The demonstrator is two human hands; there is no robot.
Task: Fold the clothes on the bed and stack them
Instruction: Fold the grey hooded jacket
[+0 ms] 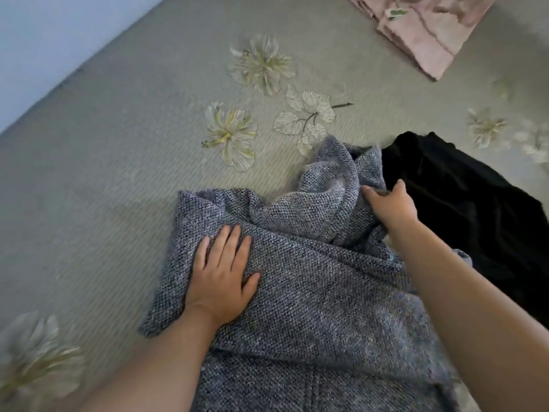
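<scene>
Grey flowered bed (118, 173): left hand (221, 281), fingers spread, pinning knit (312, 292) flat, seemingly for folding; right hand (389, 203) gripping bunched edge beside black garment (463, 203); pink stack (421, 31) well apart.

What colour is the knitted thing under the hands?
Speckled blue-grey; the knitted sweater shows best in the head view.
</scene>
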